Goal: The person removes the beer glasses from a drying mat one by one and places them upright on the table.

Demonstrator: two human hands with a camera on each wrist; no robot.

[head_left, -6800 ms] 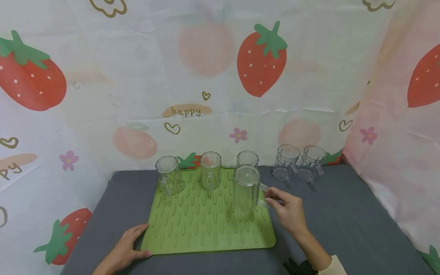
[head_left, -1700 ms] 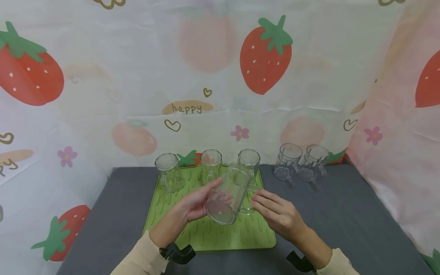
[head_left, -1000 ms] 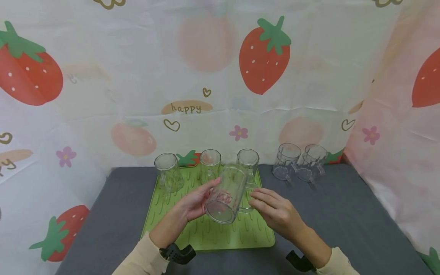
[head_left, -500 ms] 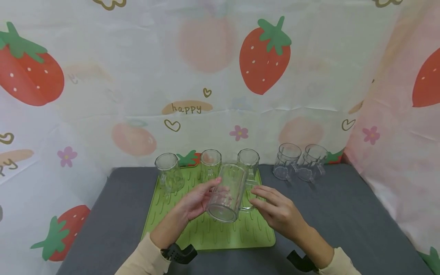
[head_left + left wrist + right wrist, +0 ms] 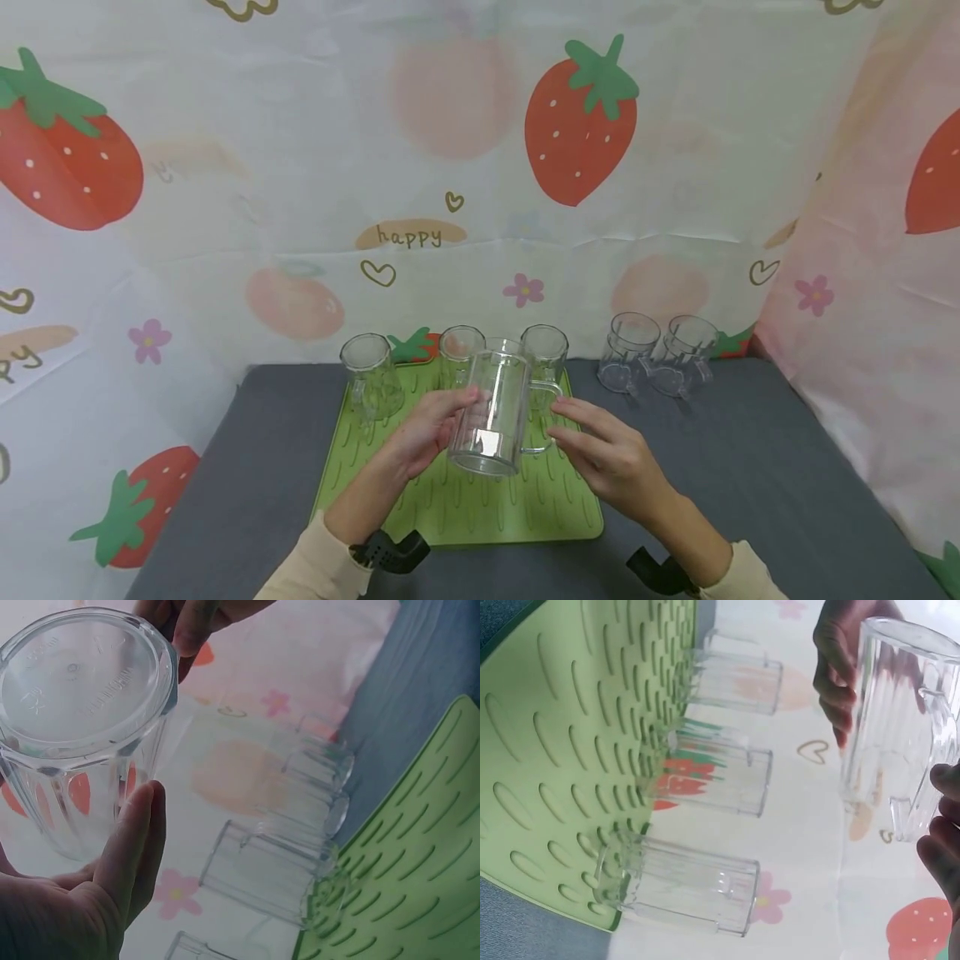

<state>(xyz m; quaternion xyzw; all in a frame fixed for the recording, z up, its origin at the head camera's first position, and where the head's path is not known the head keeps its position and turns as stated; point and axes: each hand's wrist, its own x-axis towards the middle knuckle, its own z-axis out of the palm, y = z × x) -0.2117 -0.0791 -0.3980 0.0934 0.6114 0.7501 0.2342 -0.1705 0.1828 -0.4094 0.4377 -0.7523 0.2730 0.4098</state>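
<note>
A clear glass mug [image 5: 491,408] is held above the green mat [image 5: 480,517], tilted, with its base toward the near side. My left hand [image 5: 427,429] grips its body from the left, thumb in front. The left wrist view shows the mug's round base [image 5: 82,682] with raised lettering. My right hand [image 5: 611,450] is at the mug's handle on the right, fingers loosely spread; its fingertips are close to the handle [image 5: 930,757], and contact is hard to tell. Three more glass mugs stand along the mat's back edge: left [image 5: 372,379], middle [image 5: 459,354], right [image 5: 546,354].
Two further glass mugs [image 5: 628,354] [image 5: 681,358] stand on the grey tabletop [image 5: 720,467] to the right of the mat. A fruit-printed cloth [image 5: 315,167] hangs behind and along the sides.
Earlier my right hand held the mug alone by its handle while my left rested at the mat's edge. My left hand now grips the mug; its base has turned downward, and my right fingers have loosened.
</note>
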